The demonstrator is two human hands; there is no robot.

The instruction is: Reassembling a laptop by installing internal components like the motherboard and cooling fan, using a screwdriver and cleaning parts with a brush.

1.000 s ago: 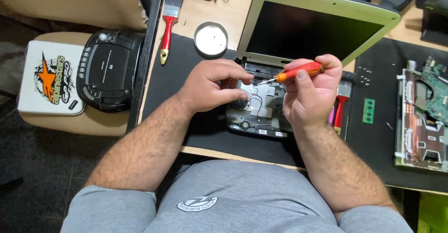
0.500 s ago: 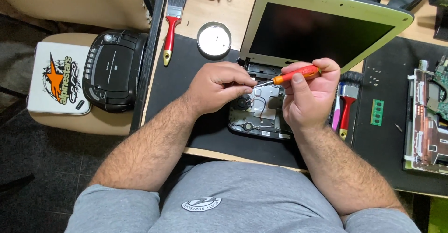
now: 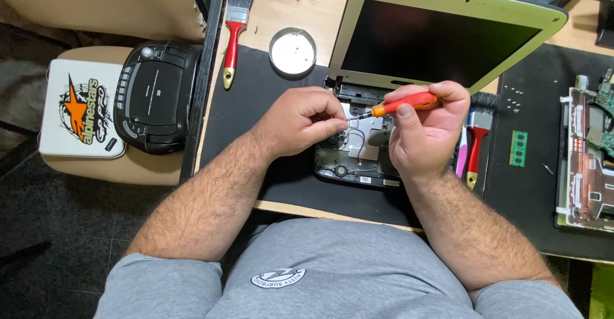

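A small laptop [image 3: 441, 31] with a pale green lid stands open on a black mat [image 3: 256, 101], its base stripped so the inner parts [image 3: 364, 149] show. My right hand [image 3: 425, 130] is shut on a red and orange screwdriver [image 3: 409, 103], whose tip points left into the open base. My left hand [image 3: 307, 121] rests on the base's left side, fingers curled and pinched near the screwdriver tip; whether they hold anything small is hidden.
A red-handled brush [image 3: 233, 28] and a round tin [image 3: 293, 52] lie at the back left. A second brush [image 3: 476, 143], a green memory stick [image 3: 519, 148], loose screws [image 3: 515, 98] and another opened device [image 3: 585, 159] lie right. A black radio [image 3: 157, 95] sits on a stool, left.
Only the camera view has shifted slightly. Both hands stay on the laptop base, with the screwdriver held at much the same angle.
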